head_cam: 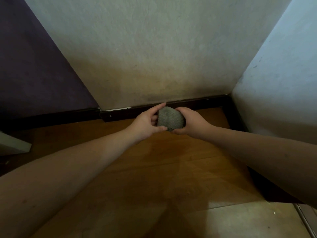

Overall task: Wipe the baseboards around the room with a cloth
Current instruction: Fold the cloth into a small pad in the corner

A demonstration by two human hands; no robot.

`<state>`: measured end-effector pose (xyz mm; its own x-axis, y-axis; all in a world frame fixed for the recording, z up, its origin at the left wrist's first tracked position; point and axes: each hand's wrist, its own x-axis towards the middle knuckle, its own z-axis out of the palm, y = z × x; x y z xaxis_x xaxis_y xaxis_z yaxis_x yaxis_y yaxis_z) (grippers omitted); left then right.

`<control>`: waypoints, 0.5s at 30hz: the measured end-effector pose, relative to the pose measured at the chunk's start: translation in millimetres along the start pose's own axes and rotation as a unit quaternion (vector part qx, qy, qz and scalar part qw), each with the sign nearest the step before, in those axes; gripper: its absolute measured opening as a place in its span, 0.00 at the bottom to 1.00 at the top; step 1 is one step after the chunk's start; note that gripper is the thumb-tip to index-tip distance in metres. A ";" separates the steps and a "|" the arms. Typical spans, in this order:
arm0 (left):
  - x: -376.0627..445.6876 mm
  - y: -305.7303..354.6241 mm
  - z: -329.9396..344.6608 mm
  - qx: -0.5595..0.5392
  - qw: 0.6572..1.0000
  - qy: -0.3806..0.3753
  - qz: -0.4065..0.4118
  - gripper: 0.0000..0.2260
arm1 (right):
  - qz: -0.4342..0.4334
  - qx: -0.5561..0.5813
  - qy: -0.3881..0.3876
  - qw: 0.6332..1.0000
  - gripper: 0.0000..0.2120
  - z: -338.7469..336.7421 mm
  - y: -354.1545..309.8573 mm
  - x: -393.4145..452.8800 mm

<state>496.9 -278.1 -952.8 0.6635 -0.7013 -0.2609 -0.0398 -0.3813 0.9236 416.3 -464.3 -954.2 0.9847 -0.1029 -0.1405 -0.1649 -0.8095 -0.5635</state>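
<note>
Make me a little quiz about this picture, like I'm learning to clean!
1. True or false: both hands hold the cloth.
2. What dark strip runs along the bottom of the wall just behind the cloth?
3. The floor under the arms is: A) carpet B) brown wood-look boards C) grass

Key:
1. True: the left hand and the right hand curl round the bunched grey cloth.
2. The baseboard.
3. B
</note>
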 end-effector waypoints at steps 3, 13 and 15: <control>1.9 -3.9 0.1 0.146 0.989 0.005 0.008 0.40 | -0.002 -0.011 0.003 1.000 0.31 6.7 0.4 -4.6; 2.7 4.8 -13.4 0.402 0.914 -0.008 0.053 0.28 | -0.036 -0.013 -0.023 0.999 0.22 0.3 -5.6 -13.3; -0.2 8.1 -14.3 0.394 0.915 -0.046 0.071 0.26 | -0.040 -0.010 -0.043 0.998 0.21 -2.3 -3.8 -15.7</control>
<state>507.1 -272.4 -941.3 0.5452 -0.8116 -0.2100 -0.6715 -0.5727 0.4702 401.6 -461.0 -947.9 0.9862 0.0117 -0.1652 -0.0839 -0.8248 -0.5592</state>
